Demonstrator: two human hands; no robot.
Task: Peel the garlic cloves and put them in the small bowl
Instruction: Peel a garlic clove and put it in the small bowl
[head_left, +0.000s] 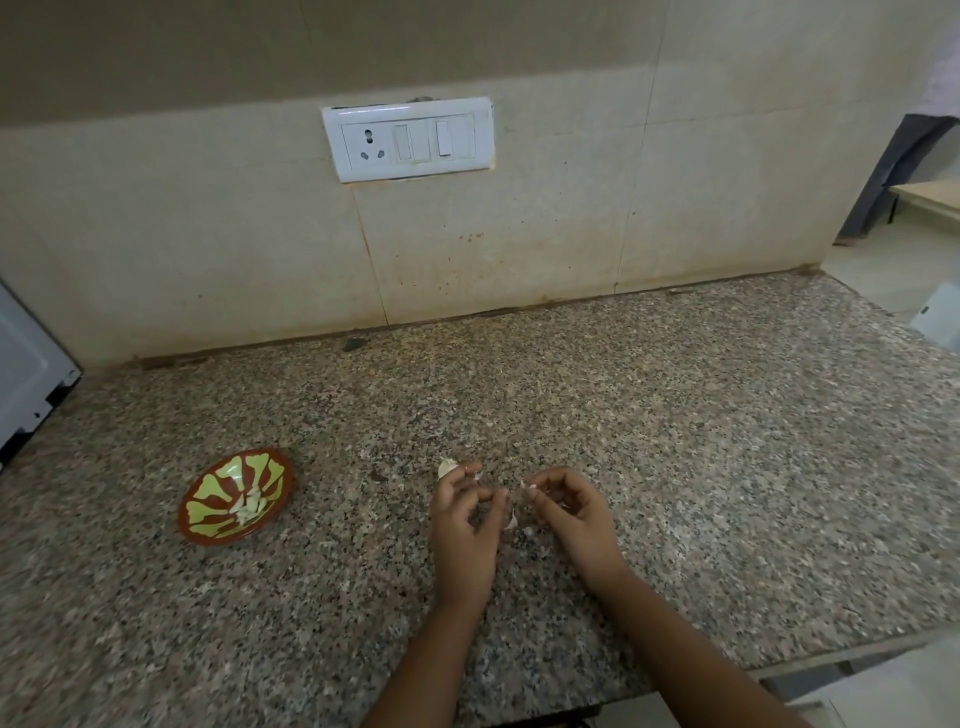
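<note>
Over speckled grey-brown granite counter (675, 441), left hand (462, 525) and right hand (569, 512) curled together, fingertips pinching pale papery garlic clove (511, 517) between them, presumably for stripping skin. Left of both, small red-and-green patterned bowl (205, 512) with peeled cloves (249, 506) inside, near for dropping. Behind, beige tiled wall, white switch-and-socket plate (408, 137).

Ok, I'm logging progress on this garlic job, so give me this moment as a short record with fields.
surface: speckled granite counter
bowl: small red-and-green patterned bowl, left of the hands, holding several peeled garlic cloves
left hand: fingers curled, a papery white garlic skin beside its fingertips
right hand: pinching a small white garlic piece
wall: white socket-and-switch plate
</note>
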